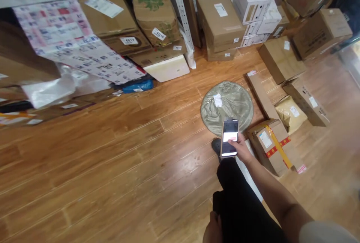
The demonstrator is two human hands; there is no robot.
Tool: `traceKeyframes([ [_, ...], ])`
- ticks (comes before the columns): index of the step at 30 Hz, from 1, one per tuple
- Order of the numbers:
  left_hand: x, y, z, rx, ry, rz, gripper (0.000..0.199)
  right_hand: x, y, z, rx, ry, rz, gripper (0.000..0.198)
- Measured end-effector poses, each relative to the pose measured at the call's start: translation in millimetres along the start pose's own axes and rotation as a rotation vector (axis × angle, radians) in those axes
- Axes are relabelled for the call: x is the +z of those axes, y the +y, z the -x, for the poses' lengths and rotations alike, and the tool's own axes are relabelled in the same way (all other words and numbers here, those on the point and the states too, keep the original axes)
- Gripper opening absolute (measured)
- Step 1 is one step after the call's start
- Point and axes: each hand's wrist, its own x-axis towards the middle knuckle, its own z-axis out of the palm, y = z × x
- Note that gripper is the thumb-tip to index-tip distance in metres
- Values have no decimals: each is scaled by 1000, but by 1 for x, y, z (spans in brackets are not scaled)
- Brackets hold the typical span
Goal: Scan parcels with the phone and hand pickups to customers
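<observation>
My right hand (240,148) is wrapped round a smartphone (230,138), its thumb resting on the lit screen, which shows a white pop-up box on a dark page. Just beyond the phone, a round, flat package (227,102) in grey-green plastic lies on the floor, with a white label on top. At the bottom edge my left hand (213,228) hangs beside my black trouser leg; its fingers are mostly hidden. A dark shoe (216,146) shows by the phone's left side.
Shelves with labelled cartons (112,14) and bags stand at upper left, by a white perforated post (182,10). Cardboard boxes (221,21) are stacked at the back. On the right lie a taped carton (270,147), a long narrow box (261,93) and a padded envelope (291,113).
</observation>
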Motion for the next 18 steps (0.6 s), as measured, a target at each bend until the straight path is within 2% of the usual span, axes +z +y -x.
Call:
traceKeyframes([
  [4,-50,7,-11,-31,42,3,24,14,3,-25,10,46,27,45],
  [8,-115,19,-7,-104,173,-45,30,29,0,-50,21,92,21,45],
  [10,-137,31,-4,-115,223,-47,32,35,-2,-58,31,110,15,45],
  [12,-145,45,-3,-83,194,-88,35,40,-1,-63,48,128,15,46],
  [14,-143,55,-7,-31,100,-189,37,44,4,-63,69,145,19,46],
  [16,-139,54,-15,15,15,-287,35,46,12,-60,94,163,14,48],
  [18,-139,43,-26,24,-8,-322,34,47,25,-52,115,179,-14,52],
])
